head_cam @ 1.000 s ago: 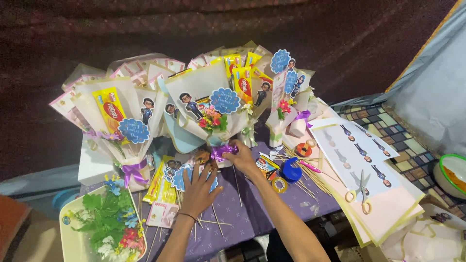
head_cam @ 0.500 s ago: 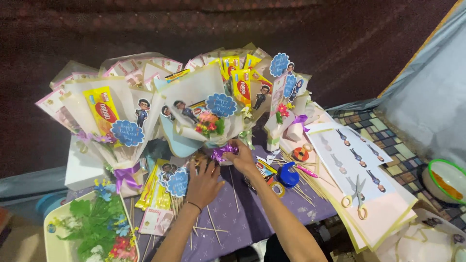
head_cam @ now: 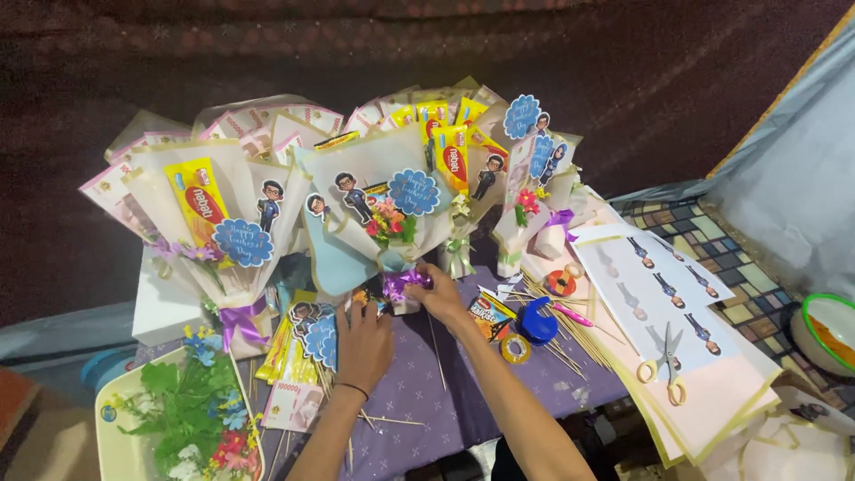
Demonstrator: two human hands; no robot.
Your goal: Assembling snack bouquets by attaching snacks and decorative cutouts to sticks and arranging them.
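At the near left corner of the purple-clothed table [head_cam: 419, 401], a tray of artificial flowers [head_cam: 191, 419] sits beside a stack of paper cutouts [head_cam: 307, 343]. The left hand [head_cam: 363, 343] lies flat, fingers spread, beside that stack. The right hand [head_cam: 443, 294] pinches the purple ribbon bow [head_cam: 405, 283] at the foot of the middle bouquet [head_cam: 378, 218]. Toward the right edge lie tape rolls [head_cam: 517, 347], skewers [head_cam: 579, 334] and scissors [head_cam: 666, 365].
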